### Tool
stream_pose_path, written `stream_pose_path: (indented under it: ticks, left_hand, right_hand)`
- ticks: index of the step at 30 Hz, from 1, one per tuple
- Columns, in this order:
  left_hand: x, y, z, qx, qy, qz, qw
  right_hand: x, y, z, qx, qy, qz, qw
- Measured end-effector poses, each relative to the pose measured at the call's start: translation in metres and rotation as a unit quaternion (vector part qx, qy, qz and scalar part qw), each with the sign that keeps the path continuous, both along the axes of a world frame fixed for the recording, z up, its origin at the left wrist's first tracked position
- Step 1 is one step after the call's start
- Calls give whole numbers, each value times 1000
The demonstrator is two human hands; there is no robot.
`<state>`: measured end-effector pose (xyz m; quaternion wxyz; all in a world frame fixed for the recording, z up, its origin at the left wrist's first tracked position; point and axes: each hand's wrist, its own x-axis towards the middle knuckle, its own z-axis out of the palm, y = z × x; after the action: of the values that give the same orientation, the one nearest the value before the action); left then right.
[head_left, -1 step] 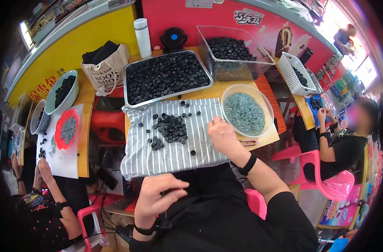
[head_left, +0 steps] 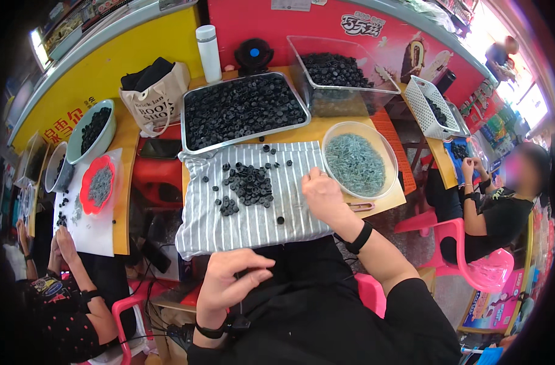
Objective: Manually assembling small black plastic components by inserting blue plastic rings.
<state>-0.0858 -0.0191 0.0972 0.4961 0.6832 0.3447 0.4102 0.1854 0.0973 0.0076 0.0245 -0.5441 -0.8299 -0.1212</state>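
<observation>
A striped cloth (head_left: 195,236) drapes my wooden table (head_left: 392,204) by a red wall (head_left: 265,30); black caps (head_left: 251,184) heap mid-cloth; right of it, pins (head_left: 353,161) in a tub (head_left: 390,165) point every way, long axes crossing; my left hand (head_left: 232,277) is this side of the cloth, thumb and fingers apart; my right hand (head_left: 325,196) curls at the cloth's right side, pinching what I cannot tell.

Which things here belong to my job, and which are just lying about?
Likely job things:
black pieces on the striped cloth
metal tray of black pieces
round tub of silvery pieces by your right hand

Probably just lying about:
tote bag
white bottle
fan
</observation>
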Motion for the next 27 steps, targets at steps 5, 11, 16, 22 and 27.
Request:
stream_pose_path:
  ticks: [5, 11, 16, 22, 27]
  left_hand:
    - [9, -1, -41, -110, -91, 63, 988]
    - [27, 12, -65, -161, -121, 104, 974]
    - [28, 14, -77, -169, -110, 102, 974]
    - [34, 24, -92, -180, -129, 124, 967]
    - [42, 29, -100, -192, -123, 148, 962]
  right_hand:
    - [-1, -8, 6, -11, 280, 89, 956]
    - [-29, -39, 9, -45, 206, 179, 961]
    - [-8, -38, 2, -7, 386, 131, 913]
    - [-6, -47, -5, -48, 370, 69, 925]
    - [-8, -44, -12, -71, 398, 19, 915]
